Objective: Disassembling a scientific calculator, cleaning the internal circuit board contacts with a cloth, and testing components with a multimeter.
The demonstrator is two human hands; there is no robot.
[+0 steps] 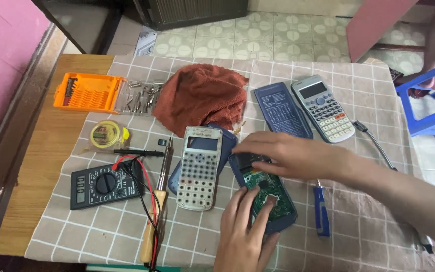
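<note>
An opened calculator back half [270, 194] with a green circuit board lies on the checked cloth. My left hand [242, 231] rests on its lower part, fingers pressing the board. Reaching in from the right, my right hand [290, 156] lies flat over its upper end with fingers spread. Just left of it sits the detached white calculator front [200, 168], face side showing empty key holes, lying on a dark blue cover.
A grey calculator [323, 108] and blue slide cover [280, 111] lie at the back right. A rust-red towel [202, 95], orange bit case [89, 92], solder reel [105, 135], black multimeter [104, 185], soldering iron [159, 201] and blue screwdriver [320, 211] surround the work. A blue stool [429, 100] stands right.
</note>
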